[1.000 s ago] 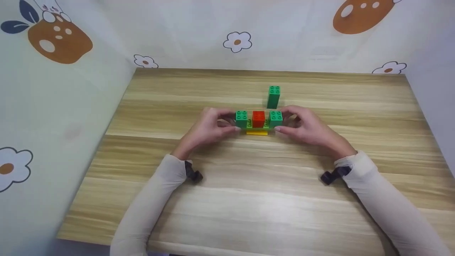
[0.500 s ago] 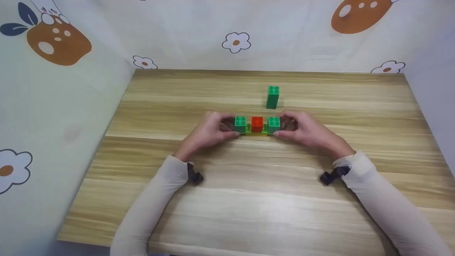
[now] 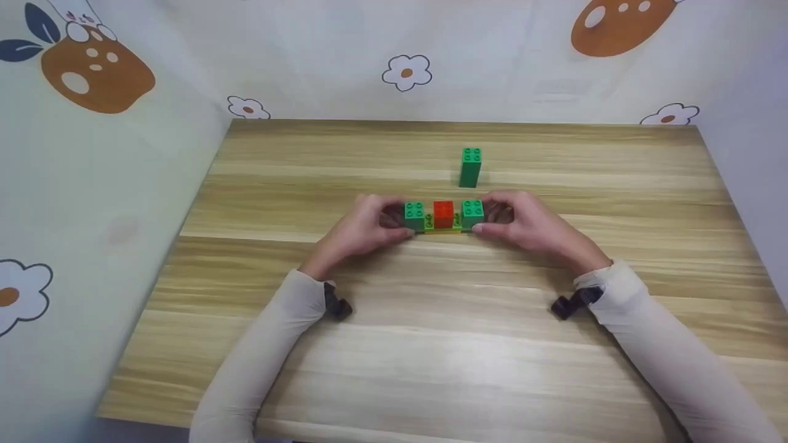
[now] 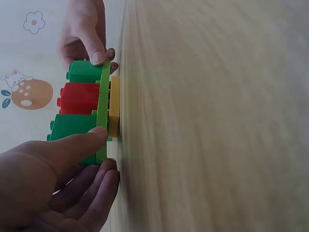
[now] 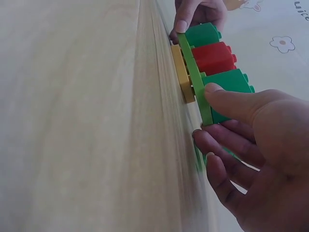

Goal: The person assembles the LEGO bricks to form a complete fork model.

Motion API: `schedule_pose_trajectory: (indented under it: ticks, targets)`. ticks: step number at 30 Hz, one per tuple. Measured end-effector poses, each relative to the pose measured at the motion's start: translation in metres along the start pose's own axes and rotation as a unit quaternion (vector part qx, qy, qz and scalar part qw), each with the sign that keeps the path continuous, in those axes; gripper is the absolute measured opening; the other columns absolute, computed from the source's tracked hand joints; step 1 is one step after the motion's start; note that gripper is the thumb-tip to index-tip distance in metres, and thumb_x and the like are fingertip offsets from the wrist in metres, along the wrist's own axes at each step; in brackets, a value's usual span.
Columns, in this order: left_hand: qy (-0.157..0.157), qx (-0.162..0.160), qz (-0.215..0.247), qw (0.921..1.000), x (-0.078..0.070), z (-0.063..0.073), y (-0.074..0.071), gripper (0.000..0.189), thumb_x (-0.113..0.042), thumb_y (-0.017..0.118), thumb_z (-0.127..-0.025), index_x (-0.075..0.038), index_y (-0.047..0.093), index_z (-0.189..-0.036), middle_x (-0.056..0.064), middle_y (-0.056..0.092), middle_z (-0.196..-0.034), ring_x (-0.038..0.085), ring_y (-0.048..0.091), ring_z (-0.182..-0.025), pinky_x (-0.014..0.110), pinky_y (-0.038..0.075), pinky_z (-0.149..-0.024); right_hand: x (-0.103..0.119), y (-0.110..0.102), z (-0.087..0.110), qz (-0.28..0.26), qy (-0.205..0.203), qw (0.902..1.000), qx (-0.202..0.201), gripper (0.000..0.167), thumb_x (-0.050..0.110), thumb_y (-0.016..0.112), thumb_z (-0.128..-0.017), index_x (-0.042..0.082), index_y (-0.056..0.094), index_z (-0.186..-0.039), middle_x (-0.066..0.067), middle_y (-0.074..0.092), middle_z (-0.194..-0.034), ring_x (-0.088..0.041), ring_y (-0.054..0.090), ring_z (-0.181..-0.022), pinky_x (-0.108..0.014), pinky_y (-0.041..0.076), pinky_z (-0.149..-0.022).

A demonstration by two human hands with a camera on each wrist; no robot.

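Note:
Between my hands is a toy-brick build: a light green plate bearing a red brick in the middle and a green brick at each end, the left green brick and the right green brick. Under the plate's middle sits a yellow plate, close against the table. My left hand grips the left end, its thumb on the plate's near edge. The right end is pinched by my right hand, thumb in front, some fingers below the plate's end.
A tall green brick stack stands upright behind the build, slightly right. Everything is on a wood-grain table. A patterned wall covering rises behind the table and along its left side.
Over the first half second both hands lowered the build and drew it slightly nearer, so the yellow plate shows less. Since then it has barely moved; the view has shifted slightly.

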State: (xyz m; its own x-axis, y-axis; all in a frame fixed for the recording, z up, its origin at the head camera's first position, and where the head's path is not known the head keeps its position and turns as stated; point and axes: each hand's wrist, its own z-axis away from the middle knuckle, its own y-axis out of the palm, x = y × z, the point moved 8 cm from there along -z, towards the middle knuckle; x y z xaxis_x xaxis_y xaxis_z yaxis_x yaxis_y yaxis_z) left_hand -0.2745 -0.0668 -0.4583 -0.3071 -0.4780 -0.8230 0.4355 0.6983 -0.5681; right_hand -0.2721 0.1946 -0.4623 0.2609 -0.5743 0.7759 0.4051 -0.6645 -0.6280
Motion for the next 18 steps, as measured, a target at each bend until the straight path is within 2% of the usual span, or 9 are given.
schedule_pose_trajectory:
  ticks: [4,12,15,18]
  targets:
    - [-0.002,-0.003,-0.009,1.0000,-0.0008,0.0006,-0.0002,0.040,-0.009,0.087,-0.091,-0.006,0.075,-0.129,0.009,0.081,-0.108,0.018,0.079,-0.097,0.035,0.067,-0.091,0.0030,0.0001,-0.0006,0.006,-0.001,1.0000,0.000,0.037,0.033,0.085,-0.096,0.018,0.076,-0.128,-0.003,0.077,-0.104,-0.022,0.068,-0.093,-0.027,0.059,-0.079]
    - [0.008,-0.015,-0.071,0.9973,-0.0050,0.0006,-0.0007,0.036,-0.015,0.088,-0.092,-0.010,0.078,-0.126,0.005,0.081,-0.106,0.015,0.075,-0.094,0.035,0.065,-0.089,0.0086,0.0005,0.0027,0.013,-0.006,0.9999,0.000,0.033,0.029,0.085,-0.096,0.034,0.078,-0.128,0.004,0.079,-0.104,-0.020,0.068,-0.092,-0.030,0.060,-0.080]
    - [0.006,-0.017,-0.073,0.9972,-0.0049,0.0006,-0.0004,0.034,-0.014,0.088,-0.092,-0.010,0.079,-0.124,0.005,0.081,-0.107,0.015,0.076,-0.095,0.035,0.065,-0.090,0.0084,0.0001,0.0040,0.016,0.000,0.9999,0.000,0.032,0.030,0.086,-0.095,0.036,0.079,-0.126,0.006,0.079,-0.105,-0.020,0.067,-0.092,-0.030,0.059,-0.079]
    - [0.001,-0.018,-0.065,0.9978,-0.0043,0.0008,0.0003,0.035,-0.014,0.088,-0.092,-0.010,0.079,-0.125,0.005,0.082,-0.108,0.016,0.076,-0.097,0.036,0.065,-0.093,0.0070,-0.0006,0.0044,0.023,0.005,0.9997,-0.004,0.031,0.032,0.087,-0.094,0.032,0.081,-0.125,0.005,0.081,-0.104,-0.020,0.069,-0.090,-0.028,0.059,-0.077]
